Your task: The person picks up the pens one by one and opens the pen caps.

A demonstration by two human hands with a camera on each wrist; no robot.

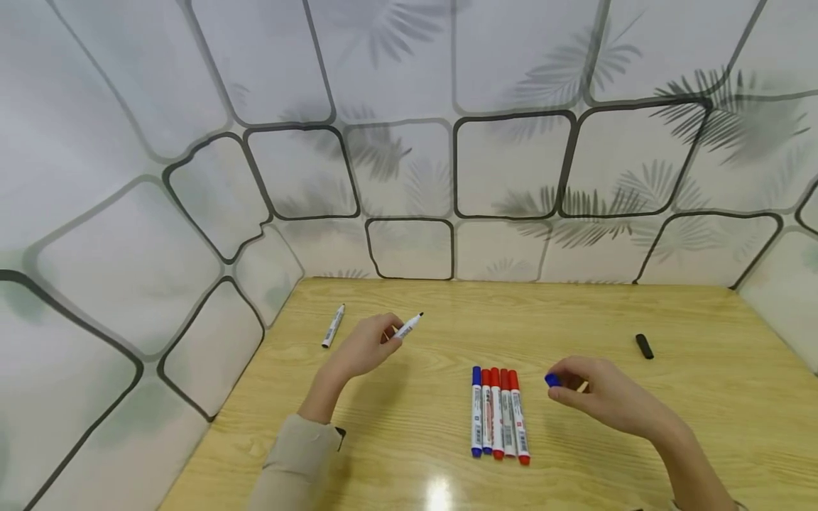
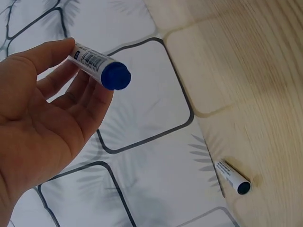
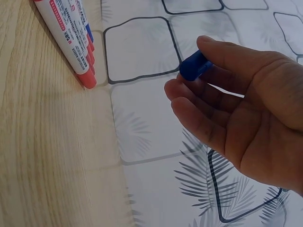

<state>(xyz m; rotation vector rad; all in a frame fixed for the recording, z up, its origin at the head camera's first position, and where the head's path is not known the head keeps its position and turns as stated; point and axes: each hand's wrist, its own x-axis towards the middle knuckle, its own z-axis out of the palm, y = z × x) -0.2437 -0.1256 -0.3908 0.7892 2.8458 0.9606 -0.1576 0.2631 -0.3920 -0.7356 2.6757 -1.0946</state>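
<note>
My left hand (image 1: 367, 345) pinches an uncapped white marker (image 1: 407, 326) above the table, its dark tip pointing up and away to the right. In the left wrist view the blue end (image 2: 116, 76) of that marker faces the camera. Between thumb and fingers, my right hand (image 1: 601, 390) holds a blue marker cap (image 3: 194, 65). Left of that hand, several capped markers (image 1: 496, 415) lie side by side in a row, one with a blue cap and the others with red caps.
Another white marker (image 1: 334, 326) with a black end and no cap lies at the far left of the wooden table (image 1: 543, 319). A loose black cap (image 1: 644, 346) lies on the right. Patterned fabric walls (image 1: 409, 248) stand along the table's back and sides.
</note>
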